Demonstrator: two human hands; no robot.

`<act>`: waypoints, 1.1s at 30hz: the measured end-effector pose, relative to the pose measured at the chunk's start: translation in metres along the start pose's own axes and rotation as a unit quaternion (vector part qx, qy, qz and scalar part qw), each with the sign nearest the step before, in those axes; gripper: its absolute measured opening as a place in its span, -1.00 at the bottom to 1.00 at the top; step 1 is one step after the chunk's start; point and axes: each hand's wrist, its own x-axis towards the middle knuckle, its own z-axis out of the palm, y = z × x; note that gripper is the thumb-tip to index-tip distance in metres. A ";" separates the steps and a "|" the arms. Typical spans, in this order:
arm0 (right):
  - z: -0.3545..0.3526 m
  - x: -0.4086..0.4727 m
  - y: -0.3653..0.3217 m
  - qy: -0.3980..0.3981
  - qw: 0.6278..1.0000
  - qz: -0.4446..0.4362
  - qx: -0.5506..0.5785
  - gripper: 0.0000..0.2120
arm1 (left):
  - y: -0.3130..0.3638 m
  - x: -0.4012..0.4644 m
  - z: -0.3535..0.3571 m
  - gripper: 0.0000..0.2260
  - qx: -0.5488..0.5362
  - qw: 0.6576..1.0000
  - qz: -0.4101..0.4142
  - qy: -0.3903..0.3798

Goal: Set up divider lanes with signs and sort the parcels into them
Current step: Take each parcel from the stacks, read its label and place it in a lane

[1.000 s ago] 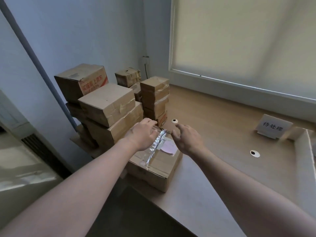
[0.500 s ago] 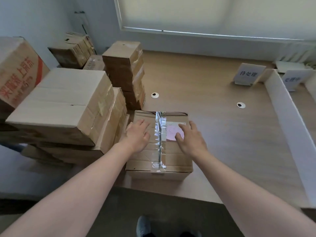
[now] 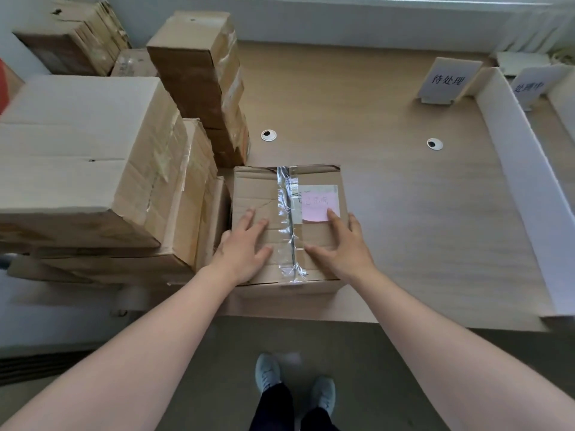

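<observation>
A brown cardboard parcel sealed with clear tape sits at the table's near edge, a pink sticky note on its top. My left hand lies flat on the left half of its lid, fingers spread. On the right half rests my right hand, its index fingertip touching the note's lower corner. Neither hand grips the box. A white sign with black characters stands at the back right, beside a long white divider wall. A second sign stands behind the divider.
Stacks of cardboard boxes fill the table's left side, touching the parcel; a tall stack stands behind it. Two cable grommets lie in the wooden tabletop. My feet are on the grey floor below.
The view tilted down and closer over the table. Both hands slid back toward the near part of the parcel's lid and spread flat, uncovering most of the pink note.
</observation>
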 end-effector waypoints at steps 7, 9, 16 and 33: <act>-0.014 -0.003 0.010 0.032 0.999 -0.019 0.021 0.05 | 0.020 -0.014 0.005 -0.32 -0.002 0.999 0.008 0.031; -0.023 -0.010 0.013 0.044 0.998 -0.029 0.015 0.05 | 0.028 -0.020 0.004 -0.32 -0.003 0.999 0.019 0.048; -0.085 -0.040 0.014 0.112 0.991 -0.077 0.011 0.06 | 0.087 -0.049 -0.024 -0.32 0.011 0.987 0.071 0.140; -0.243 -0.194 0.023 0.365 0.927 -0.086 -0.012 0.00 | 0.244 -0.115 -0.090 -0.27 0.032 0.930 0.298 0.211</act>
